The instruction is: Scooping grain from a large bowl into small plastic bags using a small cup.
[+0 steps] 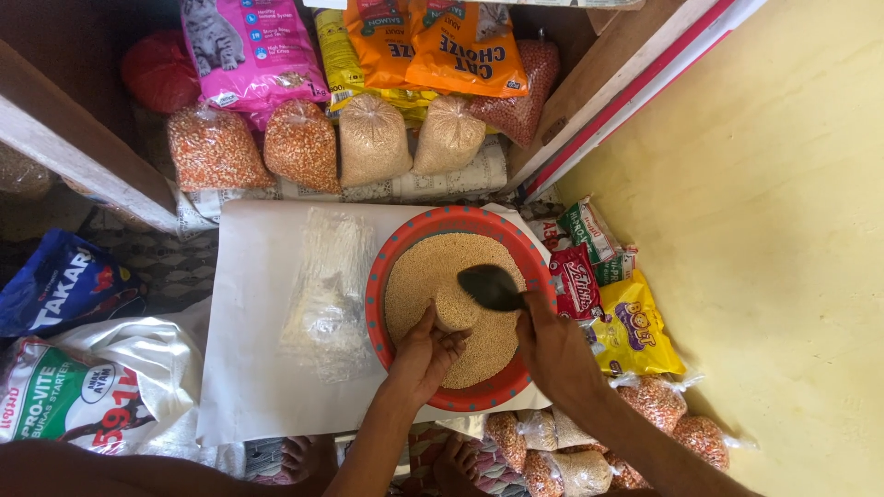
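Nearest us, our left hand (428, 354) dips into the round red plastic basin with blue dots (516, 241), fingers (453, 333) curled narrow around a small clear bag, though we cannot tell how firmly. Just right of those fingers, our right hand (552, 354) holds a dark scoop (490, 286) over the pale yellow grain (433, 271). We judge this the filling step; next calls for tipping grain into the bag. Left lies a stack of clear plastic bags (327, 290) on white paper (250, 304).

Beneath the left hand (425, 354), dry matt grain (433, 276) fills a smooth plastic basin (387, 267); beside it lie glossy clear plastic bags (327, 294) on matt white paper (249, 313).
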